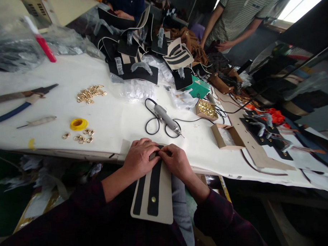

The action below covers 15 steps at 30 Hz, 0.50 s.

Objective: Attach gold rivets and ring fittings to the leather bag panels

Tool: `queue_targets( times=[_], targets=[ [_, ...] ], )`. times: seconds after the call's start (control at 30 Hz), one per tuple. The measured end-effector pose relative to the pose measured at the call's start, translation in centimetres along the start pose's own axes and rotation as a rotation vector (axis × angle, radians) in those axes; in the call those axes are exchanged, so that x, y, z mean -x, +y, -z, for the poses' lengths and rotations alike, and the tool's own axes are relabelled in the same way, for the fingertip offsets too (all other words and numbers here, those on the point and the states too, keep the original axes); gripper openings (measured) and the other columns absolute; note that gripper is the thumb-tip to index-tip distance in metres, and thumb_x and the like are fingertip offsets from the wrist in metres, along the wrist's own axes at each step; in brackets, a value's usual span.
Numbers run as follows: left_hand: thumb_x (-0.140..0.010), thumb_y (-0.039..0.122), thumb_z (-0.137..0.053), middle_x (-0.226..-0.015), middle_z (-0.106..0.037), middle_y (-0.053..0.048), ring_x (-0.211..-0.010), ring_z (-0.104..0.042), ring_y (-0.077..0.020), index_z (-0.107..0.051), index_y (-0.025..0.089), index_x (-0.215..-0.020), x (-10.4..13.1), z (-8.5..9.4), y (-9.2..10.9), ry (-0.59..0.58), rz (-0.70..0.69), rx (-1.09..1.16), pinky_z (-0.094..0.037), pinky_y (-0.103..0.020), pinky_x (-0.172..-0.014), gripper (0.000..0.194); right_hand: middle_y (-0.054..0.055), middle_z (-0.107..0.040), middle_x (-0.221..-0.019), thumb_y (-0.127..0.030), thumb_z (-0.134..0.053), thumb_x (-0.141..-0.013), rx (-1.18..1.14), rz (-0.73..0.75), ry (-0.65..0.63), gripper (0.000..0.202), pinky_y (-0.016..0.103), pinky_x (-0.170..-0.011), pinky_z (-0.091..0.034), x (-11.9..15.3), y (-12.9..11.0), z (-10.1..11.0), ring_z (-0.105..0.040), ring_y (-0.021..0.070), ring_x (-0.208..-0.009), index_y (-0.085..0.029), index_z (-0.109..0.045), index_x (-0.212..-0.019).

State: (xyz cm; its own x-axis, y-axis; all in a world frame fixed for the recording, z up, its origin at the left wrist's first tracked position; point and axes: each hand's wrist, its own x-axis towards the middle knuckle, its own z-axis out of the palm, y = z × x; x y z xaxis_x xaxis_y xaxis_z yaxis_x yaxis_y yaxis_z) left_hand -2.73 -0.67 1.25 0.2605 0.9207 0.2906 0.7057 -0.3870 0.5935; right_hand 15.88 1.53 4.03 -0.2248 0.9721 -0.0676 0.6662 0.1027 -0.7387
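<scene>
A beige panel [164, 194] with two black strips lies across the lap and leans on the table's front edge. A round brass-coloured stud [153, 199] sits near the lower end of one strip. My left hand [140, 158] rests on the panel's top end, its fingers closed round that edge and strip. Beside it, my right hand [176, 160] pinches the upper end of the same black strip, fingertips close to the left ones. Whatever lies between the fingertips is hidden. Beyond the hands, a grey electric screwdriver [166, 119] with a looped black cord lies on the table.
Gold clasps [90, 94], a yellow ring [78, 124], pliers [26, 101] and an awl [40, 121] lie left. Small boxes [227, 136] stand right. Black and beige pieces [140, 71] are piled behind. Two people stand or sit across the table.
</scene>
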Motion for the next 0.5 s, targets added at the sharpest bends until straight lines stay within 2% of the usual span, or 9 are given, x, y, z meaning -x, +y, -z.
queue_targets(
  times=[0.17,0.5],
  targets=[
    [-0.088,0.028,-0.078,-0.127,-0.078,-0.002,-0.126,-0.06,-0.0319,-0.075,0.028,-0.108,0.02,0.0,-0.02,-0.002,-0.001,0.006,-0.046,-0.052,-0.101,0.02,0.004,-0.074,-0.088,-0.026,-0.069,-0.091,0.001,-0.019,0.023,0.011,0.033,-0.077,-0.05,0.09,-0.04,-0.09,-0.067,0.0204,-0.08,-0.023,-0.076,-0.083],
    [-0.09,0.03,-0.077,-0.128,-0.078,-0.002,-0.126,-0.059,-0.0317,-0.075,0.027,-0.108,0.02,-0.08,-0.13,-0.003,-0.001,0.004,-0.045,-0.052,-0.101,0.019,0.001,-0.075,-0.081,-0.031,-0.072,-0.086,-0.022,-0.114,-0.083,0.01,0.029,-0.07,-0.048,-0.86,0.03,0.5,-0.066,0.0184,-0.075,-0.022,-0.076,-0.083]
  ],
)
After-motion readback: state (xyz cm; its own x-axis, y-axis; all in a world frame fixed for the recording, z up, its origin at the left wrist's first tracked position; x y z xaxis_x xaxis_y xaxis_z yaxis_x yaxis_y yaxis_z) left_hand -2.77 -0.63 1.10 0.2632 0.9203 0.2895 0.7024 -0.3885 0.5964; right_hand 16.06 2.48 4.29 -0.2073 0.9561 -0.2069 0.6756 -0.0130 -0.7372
